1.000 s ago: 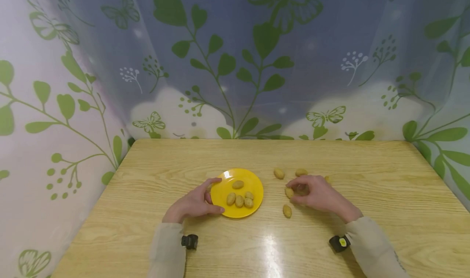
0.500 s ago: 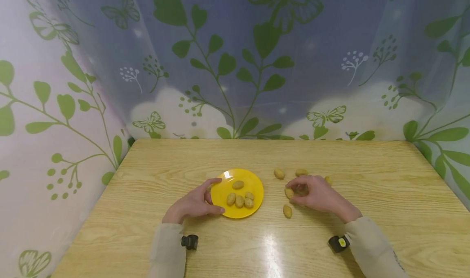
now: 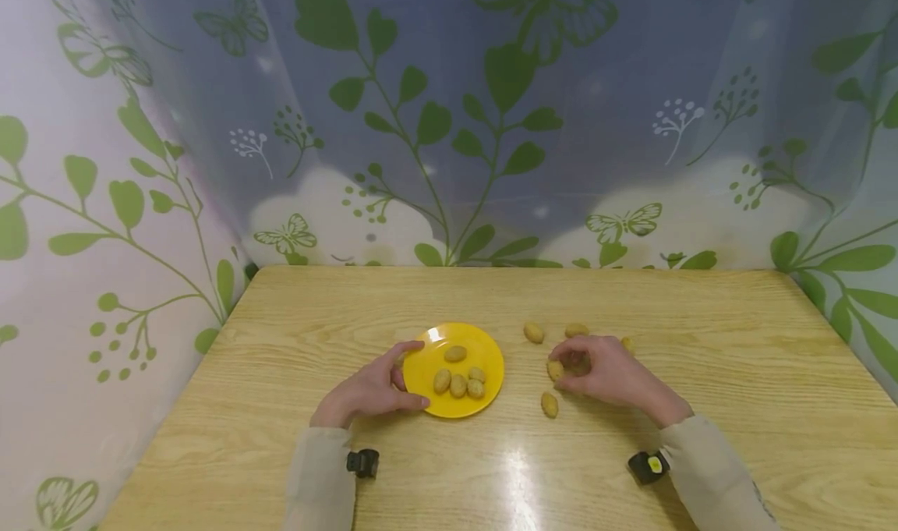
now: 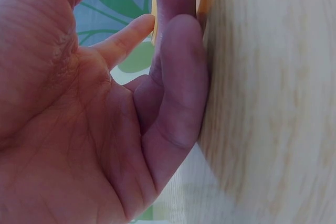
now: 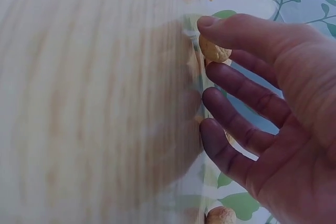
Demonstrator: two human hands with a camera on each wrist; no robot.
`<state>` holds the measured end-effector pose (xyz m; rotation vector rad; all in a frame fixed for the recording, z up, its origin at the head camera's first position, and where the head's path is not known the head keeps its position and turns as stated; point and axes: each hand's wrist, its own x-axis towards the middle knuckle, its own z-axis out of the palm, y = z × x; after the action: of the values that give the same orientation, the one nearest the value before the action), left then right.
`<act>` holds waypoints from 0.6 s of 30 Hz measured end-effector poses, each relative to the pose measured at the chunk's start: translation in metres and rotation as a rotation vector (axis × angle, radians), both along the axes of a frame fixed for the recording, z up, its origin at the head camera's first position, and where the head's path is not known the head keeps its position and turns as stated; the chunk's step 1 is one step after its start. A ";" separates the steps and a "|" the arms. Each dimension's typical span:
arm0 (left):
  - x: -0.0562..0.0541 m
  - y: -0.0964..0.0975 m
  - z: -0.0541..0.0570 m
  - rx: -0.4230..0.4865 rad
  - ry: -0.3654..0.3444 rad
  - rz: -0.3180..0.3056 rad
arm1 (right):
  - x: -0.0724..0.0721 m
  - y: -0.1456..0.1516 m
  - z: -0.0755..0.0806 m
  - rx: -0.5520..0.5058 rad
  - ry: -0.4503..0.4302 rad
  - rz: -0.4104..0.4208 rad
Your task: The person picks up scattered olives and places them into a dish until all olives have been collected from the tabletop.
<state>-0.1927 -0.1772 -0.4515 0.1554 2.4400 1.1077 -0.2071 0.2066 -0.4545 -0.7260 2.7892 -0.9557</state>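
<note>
A round yellow plate (image 3: 486, 352) lies on the table, with several walnuts (image 3: 458, 386) in it. At its left rim my left hand (image 3: 368, 387) holds the edge, thumb at the near side and index finger at the far side. In the left wrist view the other fingers (image 4: 181, 77) bend low along the table. To the right of the plate, my right hand (image 3: 606, 369) pinches a walnut (image 3: 555, 370) between thumb and fingertips, close to the tabletop. The right wrist view shows this wrinkled tan walnut (image 5: 215, 51) under the thumb; the remaining fingers are loosely bent.
Loose walnuts lie around the right hand: one nearer (image 3: 549, 405), one at the far left (image 3: 533, 332), one behind it (image 3: 577, 330), and one partly hidden walnut (image 3: 627, 345). A patterned curtain (image 3: 449, 125) stands behind the wooden table (image 3: 351, 297).
The right hand's fingertips and the pinched walnut have shifted very slightly to the right. My left hand and the plate have stayed where they were.
</note>
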 end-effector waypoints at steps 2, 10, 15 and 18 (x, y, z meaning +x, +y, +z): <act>0.000 0.000 0.000 -0.001 0.000 0.000 | 0.000 0.000 0.000 -0.003 -0.001 -0.010; 0.001 0.000 0.001 0.004 0.011 -0.003 | 0.000 -0.003 -0.002 -0.018 0.034 -0.027; 0.001 0.000 0.001 0.011 0.008 0.001 | -0.002 -0.007 -0.002 -0.047 0.092 -0.011; 0.001 0.000 0.002 0.016 0.005 -0.002 | -0.003 -0.011 0.000 -0.065 0.105 0.000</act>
<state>-0.1915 -0.1773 -0.4498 0.1656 2.4349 1.1279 -0.2102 0.1958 -0.4550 -0.8074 2.8600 -1.0414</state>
